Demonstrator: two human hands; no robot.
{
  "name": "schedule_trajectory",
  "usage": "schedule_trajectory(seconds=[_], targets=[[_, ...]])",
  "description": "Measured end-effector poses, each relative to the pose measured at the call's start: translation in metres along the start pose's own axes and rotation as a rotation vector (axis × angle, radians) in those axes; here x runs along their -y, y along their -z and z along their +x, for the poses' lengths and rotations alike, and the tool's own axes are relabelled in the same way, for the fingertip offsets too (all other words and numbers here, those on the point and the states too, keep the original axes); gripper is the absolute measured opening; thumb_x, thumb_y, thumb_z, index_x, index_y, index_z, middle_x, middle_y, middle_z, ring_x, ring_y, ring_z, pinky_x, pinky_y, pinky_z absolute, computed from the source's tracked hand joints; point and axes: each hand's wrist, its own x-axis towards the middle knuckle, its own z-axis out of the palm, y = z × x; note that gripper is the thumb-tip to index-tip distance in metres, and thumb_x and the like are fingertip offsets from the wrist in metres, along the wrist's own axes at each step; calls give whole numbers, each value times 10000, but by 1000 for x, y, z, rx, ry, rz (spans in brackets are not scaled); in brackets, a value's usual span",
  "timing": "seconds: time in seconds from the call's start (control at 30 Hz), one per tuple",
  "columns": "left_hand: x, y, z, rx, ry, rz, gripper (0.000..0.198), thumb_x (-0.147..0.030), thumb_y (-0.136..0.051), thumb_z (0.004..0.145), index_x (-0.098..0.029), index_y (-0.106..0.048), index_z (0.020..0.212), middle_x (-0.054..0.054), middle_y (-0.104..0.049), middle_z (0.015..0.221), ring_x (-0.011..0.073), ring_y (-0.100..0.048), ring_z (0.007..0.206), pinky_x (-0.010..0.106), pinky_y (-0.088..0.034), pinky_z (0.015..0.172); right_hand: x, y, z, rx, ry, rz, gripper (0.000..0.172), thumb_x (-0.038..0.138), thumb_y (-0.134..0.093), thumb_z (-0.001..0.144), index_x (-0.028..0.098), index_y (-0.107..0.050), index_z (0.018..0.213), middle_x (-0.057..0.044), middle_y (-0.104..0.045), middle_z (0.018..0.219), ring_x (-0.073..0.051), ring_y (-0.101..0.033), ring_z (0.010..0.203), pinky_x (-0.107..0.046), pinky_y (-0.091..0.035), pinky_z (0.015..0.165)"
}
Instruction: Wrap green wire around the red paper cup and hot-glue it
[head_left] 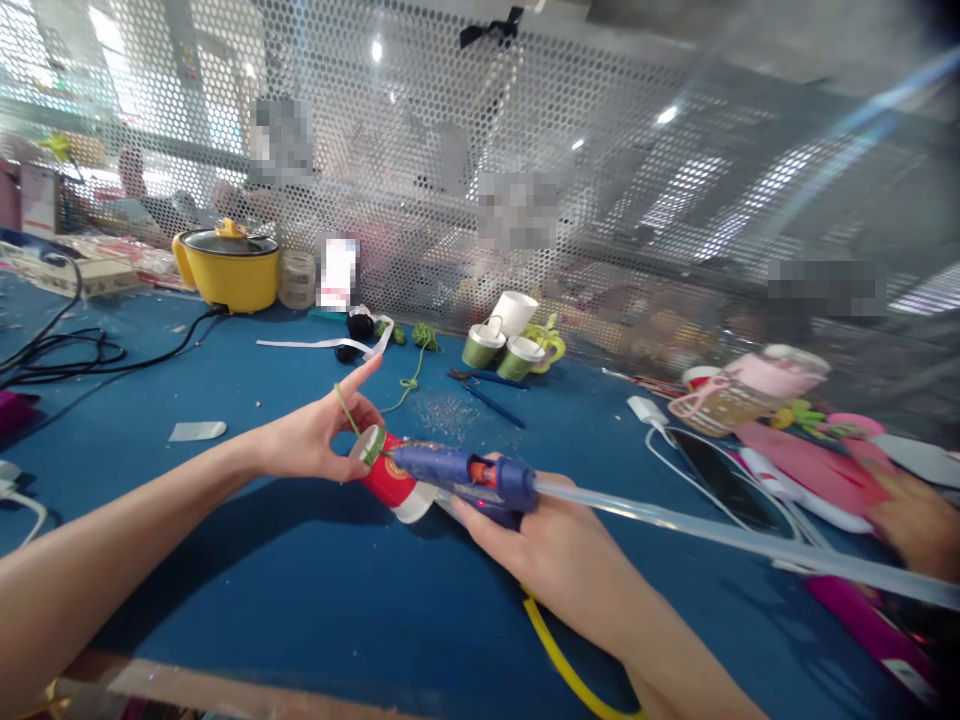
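My left hand [319, 435] pinches a red and white paper cup [391, 482] by its green-wrapped bottom end, with the index finger stretched out and a green string running over it. My right hand [551, 545] grips a blue hot glue gun [469, 472]. Its nozzle touches the cup's green rim. A long clear glue stick [712, 535] sticks out of the gun's back toward the right.
A blue tabletop [300, 590] carries a yellow electric pot [227, 267], black cables [67, 352], green-wrapped cups [504, 350], a phone [724, 480], pink pieces [810, 465] and a yellow cord [566, 665]. A perforated metal screen [600, 150] closes the back. Another person's hand [919, 525] rests at the right.
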Motion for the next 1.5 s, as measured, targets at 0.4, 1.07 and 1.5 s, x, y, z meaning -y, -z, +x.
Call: schedule_trajectory(seconds=[0.4,1.07,1.5], targets=[[-1,-1,-1,2,6,26,1076,-110,-638,638,-288,46,1449,50,-534,1055,196,-526,931,439,-428,884,-1,1,0,-48,40,61,155,223,-510,795,234,-586,661,13,-661,631,-155,-609,560,-250,-492,569],[1,-1,0,-13,9,-9,1071,-114,-656,633,-307,11,1449,45,-512,1059,206,-526,998,449,-397,942,-1,0,1,-16,13,67,150,248,-500,816,229,-612,719,-7,-661,655,-168,-609,582,-263,-488,571],[3,1,0,7,-12,51,1072,-140,-660,638,-294,21,1451,54,-519,1086,202,-526,964,460,-403,930,4,4,-1,-25,74,44,163,177,-485,798,227,-605,698,4,-639,606,-136,-563,498,-231,-460,496]])
